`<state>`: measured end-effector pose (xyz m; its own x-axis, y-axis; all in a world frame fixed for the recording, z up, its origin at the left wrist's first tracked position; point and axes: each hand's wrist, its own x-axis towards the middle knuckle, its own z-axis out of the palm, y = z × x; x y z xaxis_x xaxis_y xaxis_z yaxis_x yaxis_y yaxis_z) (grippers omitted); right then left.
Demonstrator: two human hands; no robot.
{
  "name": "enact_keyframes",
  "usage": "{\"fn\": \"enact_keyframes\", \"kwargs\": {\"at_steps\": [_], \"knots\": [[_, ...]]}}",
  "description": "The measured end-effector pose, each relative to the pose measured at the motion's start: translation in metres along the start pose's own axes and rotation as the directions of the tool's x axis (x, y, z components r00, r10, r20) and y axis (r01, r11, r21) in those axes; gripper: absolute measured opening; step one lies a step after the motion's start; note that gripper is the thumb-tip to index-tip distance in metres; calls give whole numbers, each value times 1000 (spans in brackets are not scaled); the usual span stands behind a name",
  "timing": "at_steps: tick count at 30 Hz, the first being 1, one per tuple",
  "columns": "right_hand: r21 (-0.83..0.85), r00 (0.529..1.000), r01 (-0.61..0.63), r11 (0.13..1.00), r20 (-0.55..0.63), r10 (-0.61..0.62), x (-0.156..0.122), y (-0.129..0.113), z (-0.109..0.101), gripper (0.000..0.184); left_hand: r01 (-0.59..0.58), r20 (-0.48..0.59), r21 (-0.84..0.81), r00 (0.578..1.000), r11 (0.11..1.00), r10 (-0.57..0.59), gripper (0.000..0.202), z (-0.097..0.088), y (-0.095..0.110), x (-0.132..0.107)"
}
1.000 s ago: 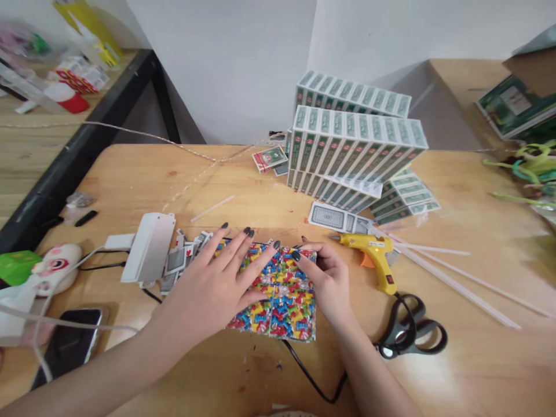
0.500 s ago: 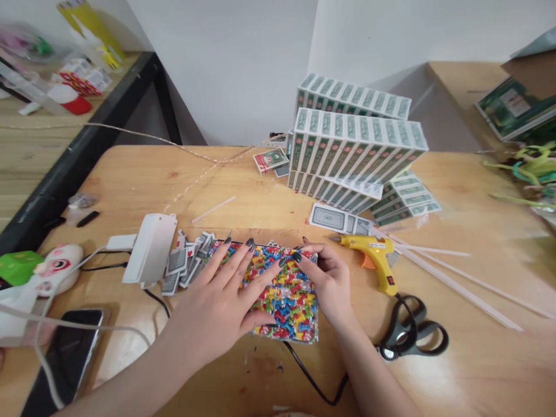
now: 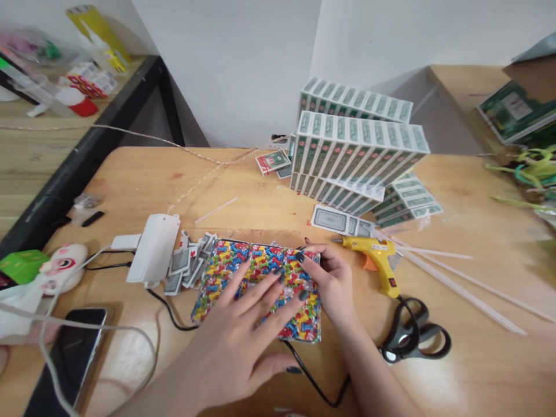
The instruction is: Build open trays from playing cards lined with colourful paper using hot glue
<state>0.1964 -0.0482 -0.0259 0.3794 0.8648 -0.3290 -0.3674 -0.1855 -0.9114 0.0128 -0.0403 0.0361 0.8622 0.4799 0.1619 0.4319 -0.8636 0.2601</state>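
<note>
A flat panel with a dense red, blue, yellow and green pattern (image 3: pixel 226 260) lies on the near middle of the table. Spread across its surface is my left hand (image 3: pixel 243 333), fingers apart, thumb off the panel's near edge. My right hand (image 3: pixel 330 281) pinches the panel's far right corner, with the thumb on top and the other fingers behind the edge. Just right of that hand rests a yellow hot glue gun (image 3: pixel 373 252). Cut pieces of playing cards (image 3: pixel 186 263) lie in a pile left of the panel.
Stacked card boxes (image 3: pixel 356 145) stand at the back. Black-handled scissors (image 3: pixel 417 336) and clear glue sticks (image 3: pixel 460 289) lie right. A white power strip (image 3: pixel 154 249), a phone (image 3: pixel 72 353) and loose cables are on the left. Face-down cards (image 3: pixel 332 219) lie near the boxes.
My left hand has slid toward me and to the right across the panel, uncovering its left part. My right hand keeps its hold on the corner.
</note>
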Motion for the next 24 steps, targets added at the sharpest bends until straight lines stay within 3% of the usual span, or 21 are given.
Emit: {"fn": "enact_keyframes", "kwargs": {"at_steps": [3, 7, 11, 14, 17, 20, 24], "knots": [[-1, 1000, 6, 1000, -13, -6, 1, -2, 0, 22, 2, 2, 12, 1000, 1000, -2, 54, 5, 1, 3], [28, 999, -29, 999, -19, 30, 0, -2, 0, 25, 159, -29, 116, 987, 980, -157, 59, 5, -14, 1], [31, 999, -27, 999, -16, 28, 1, -2, 0, 26, 327, -31, 222, 944, 919, -329, 63, 0, -38, 0], [19, 1000, -25, 1000, -17, 26, 1, -2, 0, 27, 419, -70, 238, 907, 876, -414, 53, -2, -51, 2], [13, 1000, -22, 1000, -15, 22, 2, -2, -1, 27, 445, -107, 169, 895, 879, -432, 41, -1, -57, 9], [13, 1000, -17, 1000, -19, 18, 1, -2, -1, 27, 440, -119, 0, 892, 898, -437, 32, 0, -59, 22], [8, 1000, -20, 1000, -19, 20, 1, -1, -1, 28, 552, -23, -234, 820, 800, -572, 19, -3, -63, 39]]}}
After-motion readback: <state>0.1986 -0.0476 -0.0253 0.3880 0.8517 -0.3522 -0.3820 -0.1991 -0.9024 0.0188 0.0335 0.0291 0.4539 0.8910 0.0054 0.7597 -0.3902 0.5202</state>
